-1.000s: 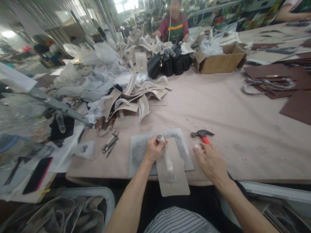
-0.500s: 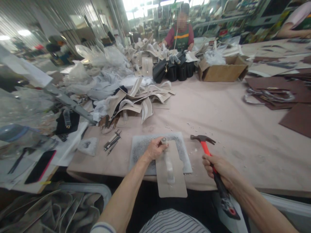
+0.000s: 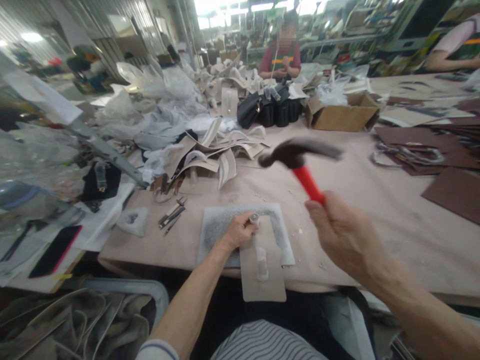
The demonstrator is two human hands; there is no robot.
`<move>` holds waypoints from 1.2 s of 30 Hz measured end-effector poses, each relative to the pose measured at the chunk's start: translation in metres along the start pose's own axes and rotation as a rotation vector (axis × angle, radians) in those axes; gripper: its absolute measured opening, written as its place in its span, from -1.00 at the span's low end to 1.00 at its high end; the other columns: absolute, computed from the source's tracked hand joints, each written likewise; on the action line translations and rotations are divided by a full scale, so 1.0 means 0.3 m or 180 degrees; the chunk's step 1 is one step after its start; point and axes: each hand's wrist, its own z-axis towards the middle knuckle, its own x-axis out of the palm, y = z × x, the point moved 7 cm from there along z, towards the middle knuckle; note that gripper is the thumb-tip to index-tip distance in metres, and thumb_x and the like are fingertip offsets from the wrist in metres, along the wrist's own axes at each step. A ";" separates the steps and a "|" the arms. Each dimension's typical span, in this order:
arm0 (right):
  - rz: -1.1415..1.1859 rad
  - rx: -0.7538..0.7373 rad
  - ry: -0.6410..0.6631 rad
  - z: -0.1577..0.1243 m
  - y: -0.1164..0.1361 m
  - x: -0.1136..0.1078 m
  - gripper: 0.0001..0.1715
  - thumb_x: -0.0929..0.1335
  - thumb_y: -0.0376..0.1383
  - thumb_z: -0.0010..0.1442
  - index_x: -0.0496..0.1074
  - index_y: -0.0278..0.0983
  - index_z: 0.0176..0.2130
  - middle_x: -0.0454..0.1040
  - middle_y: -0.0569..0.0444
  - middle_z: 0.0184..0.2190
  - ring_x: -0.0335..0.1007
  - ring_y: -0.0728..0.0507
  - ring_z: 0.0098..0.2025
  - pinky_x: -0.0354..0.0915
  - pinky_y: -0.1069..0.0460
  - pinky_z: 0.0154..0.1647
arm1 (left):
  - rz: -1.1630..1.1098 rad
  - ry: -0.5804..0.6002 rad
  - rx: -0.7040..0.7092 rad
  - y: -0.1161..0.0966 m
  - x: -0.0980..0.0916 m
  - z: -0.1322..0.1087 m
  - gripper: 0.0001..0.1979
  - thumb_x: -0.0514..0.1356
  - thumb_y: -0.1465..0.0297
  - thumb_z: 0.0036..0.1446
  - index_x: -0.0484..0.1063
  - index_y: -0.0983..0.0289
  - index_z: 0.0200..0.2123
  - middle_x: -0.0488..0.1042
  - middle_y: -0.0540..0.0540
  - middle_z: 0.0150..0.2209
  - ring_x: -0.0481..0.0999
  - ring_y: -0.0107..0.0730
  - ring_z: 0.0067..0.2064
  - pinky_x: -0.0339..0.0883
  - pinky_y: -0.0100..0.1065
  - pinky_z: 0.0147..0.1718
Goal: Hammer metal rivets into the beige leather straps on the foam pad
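My right hand (image 3: 341, 235) is closed round the red handle of a claw hammer (image 3: 300, 152), raised above the table with its head up and to the left. With the fingers of my left hand (image 3: 240, 231) I pinch a short metal punch (image 3: 254, 218), standing upright with its round top facing up. Beneath it lies a beige leather panel (image 3: 262, 292) with a plastic-wrapped strap (image 3: 261, 260) along its middle. The panel rests partly on a speckled grey-white pad (image 3: 219, 225) and hangs past the table's front edge. The punch's lower end is hidden by my fingers.
Left of the pad lie several slim metal tools (image 3: 172, 216) and a small plastic bag (image 3: 133, 220). Beige leather pieces (image 3: 221, 150), black bags (image 3: 266, 110) and a cardboard box (image 3: 341, 115) stand behind. Brown panels (image 3: 453, 195) lie right. A person (image 3: 282, 55) sits across the table.
My right hand has lifted the hammer up from beside the pad, closer to the camera. My left hand stays on the punch, and the panel has barely moved.
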 end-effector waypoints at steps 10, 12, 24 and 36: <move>-0.0619 0.0075 0.1847 -0.202 -0.138 0.307 -0.73 0.17 -0.24 0.39 0.28 -0.24 -0.34 0.43 0.03 -0.57 0.23 -0.06 -0.62 -0.14 0.00 -0.54 | -0.0234 0.0074 -0.0086 -0.011 0.005 0.001 -0.78 0.21 0.44 0.03 0.52 0.30 -0.20 0.40 -0.05 -0.47 0.33 -0.46 -0.44 0.24 -0.44 -0.39; -0.0624 0.0416 0.2062 -0.220 -0.215 0.313 -0.71 0.17 -0.20 0.41 0.30 -0.25 -0.31 0.46 0.00 -0.51 0.30 -0.09 -0.54 -0.07 0.01 -0.50 | -0.0226 0.0052 -0.0008 -0.022 0.002 -0.002 -0.78 0.22 0.45 0.03 0.52 0.30 -0.21 0.44 -0.03 -0.42 0.37 -0.44 -0.39 0.26 -0.43 -0.33; -0.0719 0.0285 0.1230 -0.253 -0.266 0.405 -0.48 0.22 -0.35 0.32 0.23 -0.39 0.24 0.28 -0.32 0.18 0.34 -0.33 0.08 0.31 -0.18 0.05 | -0.0612 -0.0070 -0.0120 -0.003 0.003 -0.004 -0.86 0.30 0.40 -0.03 0.51 0.30 -0.34 0.48 0.01 -0.39 0.42 -0.41 -0.35 0.30 -0.41 -0.31; 0.0408 -0.0282 0.0974 -0.288 -0.052 0.537 -0.51 0.16 -0.46 0.31 0.39 -0.25 0.14 0.40 -0.13 0.09 0.38 -0.20 0.08 0.41 -0.12 0.06 | -0.1000 -0.1584 -0.0667 -0.017 -0.157 -0.079 -0.80 0.35 0.30 -0.04 0.50 0.28 -0.35 0.53 0.03 -0.39 0.45 -0.38 -0.34 0.36 -0.39 -0.30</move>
